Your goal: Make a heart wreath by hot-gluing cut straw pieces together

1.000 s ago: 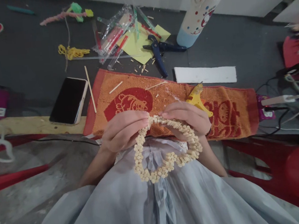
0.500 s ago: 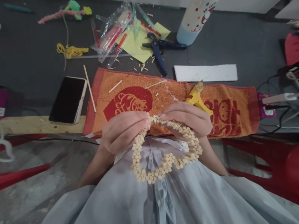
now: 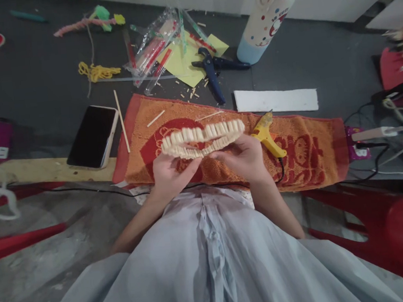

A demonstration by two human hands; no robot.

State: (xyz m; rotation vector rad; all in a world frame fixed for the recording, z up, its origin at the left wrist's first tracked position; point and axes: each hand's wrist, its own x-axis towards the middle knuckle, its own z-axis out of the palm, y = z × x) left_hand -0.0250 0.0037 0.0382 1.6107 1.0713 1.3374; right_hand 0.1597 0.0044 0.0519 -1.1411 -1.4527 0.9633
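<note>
Both hands hold a heart-shaped frame [image 3: 187, 135] built from short pieces of pale wooden stick, raised above an orange towel [image 3: 316, 154] and tilted so its side edge faces me. My left hand [image 3: 171, 175] grips its lower left part, thumb along the near edge. At the lower right, my right hand [image 3: 247, 158] pinches it, with the thumb in front and the other fingers partly hidden behind. Just right of that hand, a yellow glue gun [image 3: 267, 135] lies on the towel. Two thin sticks [image 3: 156, 118] rest on the towel behind the heart.
Beyond the towel lie blue cutters [image 3: 211, 71], yellow paper [image 3: 190, 69], plastic-wrapped sticks [image 3: 152, 51] and a white strip [image 3: 277, 100]. A tall bottle [image 3: 264, 26] stands at the back. A phone [image 3: 93, 136] is at left, and a black cable [image 3: 94, 189] runs along the table's front edge.
Both hands have lifted the heart frame away from my lap to above the towel. It has turned from face-on to nearly edge-on, and my thumbs now show at its near side.
</note>
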